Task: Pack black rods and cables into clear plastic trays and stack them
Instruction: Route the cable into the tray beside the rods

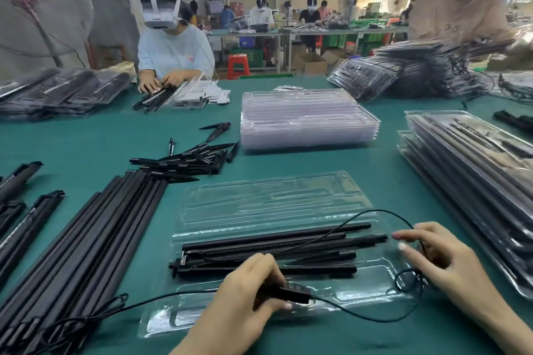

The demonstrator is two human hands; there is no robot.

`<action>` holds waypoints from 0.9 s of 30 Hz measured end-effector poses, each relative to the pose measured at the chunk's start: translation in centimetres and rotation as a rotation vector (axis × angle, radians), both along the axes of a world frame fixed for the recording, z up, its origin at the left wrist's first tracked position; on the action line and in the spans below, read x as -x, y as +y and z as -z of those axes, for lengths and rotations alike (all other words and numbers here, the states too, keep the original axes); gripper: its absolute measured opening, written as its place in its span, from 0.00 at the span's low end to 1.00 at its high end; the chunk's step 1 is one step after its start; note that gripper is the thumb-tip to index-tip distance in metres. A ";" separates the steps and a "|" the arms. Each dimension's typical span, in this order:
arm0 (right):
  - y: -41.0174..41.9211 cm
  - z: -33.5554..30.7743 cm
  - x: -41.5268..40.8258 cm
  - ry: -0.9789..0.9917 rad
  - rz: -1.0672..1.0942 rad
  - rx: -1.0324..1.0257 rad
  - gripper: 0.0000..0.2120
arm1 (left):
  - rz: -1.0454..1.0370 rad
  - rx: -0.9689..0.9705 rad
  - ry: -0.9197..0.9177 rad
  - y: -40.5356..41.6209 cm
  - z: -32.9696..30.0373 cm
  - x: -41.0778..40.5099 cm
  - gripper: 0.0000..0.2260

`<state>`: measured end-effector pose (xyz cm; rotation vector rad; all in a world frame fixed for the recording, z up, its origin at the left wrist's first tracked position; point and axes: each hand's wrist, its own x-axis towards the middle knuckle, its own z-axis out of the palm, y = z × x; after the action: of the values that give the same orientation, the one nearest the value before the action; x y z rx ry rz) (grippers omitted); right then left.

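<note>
An open clear plastic tray (pixel 268 199) lies in front of me on the green table. Several black rods (pixel 274 245) rest across its near half. My left hand (pixel 248 294) is shut on the black controller box (pixel 291 292) of a thin black cable (pixel 372 315), pressing it into the tray's front edge. My right hand (pixel 432 256) pinches the same cable near a small coil, and a loop of it arcs up over the rods.
Loose long black rods (pixel 95 242) lie at my left, with a heap of short black spikes (pixel 196 158) behind them. A stack of empty clear trays (pixel 308 121) stands beyond. Packed trays (pixel 473 181) are stacked at right. Other people work across the table.
</note>
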<state>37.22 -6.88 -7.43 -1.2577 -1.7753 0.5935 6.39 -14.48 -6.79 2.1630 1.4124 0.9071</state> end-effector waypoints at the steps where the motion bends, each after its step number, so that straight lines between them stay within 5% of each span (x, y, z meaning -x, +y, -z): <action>1: 0.1 0.2 -0.1 0.006 0.031 -0.004 0.09 | -0.017 0.009 -0.058 -0.1 -0.1 0.1 0.08; 5: 0.2 0.4 -0.2 0.069 0.080 0.014 0.13 | -0.030 0.006 -0.114 -0.2 -0.1 0.2 0.02; 10: 0.2 0.4 -0.1 0.030 0.089 -0.007 0.13 | -0.038 -0.057 0.106 -0.3 0.3 -0.8 0.13; 16: 0.3 0.5 0.0 -0.006 0.087 0.011 0.13 | -0.081 -0.019 0.178 -0.1 -0.6 -1.6 0.12; 23: 0.3 0.6 0.1 -0.005 0.097 0.022 0.12 | -0.017 -0.129 0.670 0.0 -2.0 -2.4 0.14; 27: 0.5 0.8 0.0 -0.015 0.099 0.011 0.12 | -0.009 -0.090 0.720 0.0 -1.6 -2.9 0.14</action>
<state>37.21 -6.36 -8.21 -1.3524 -1.7132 0.5392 9.25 -14.46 -5.23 2.6978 1.7004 0.1719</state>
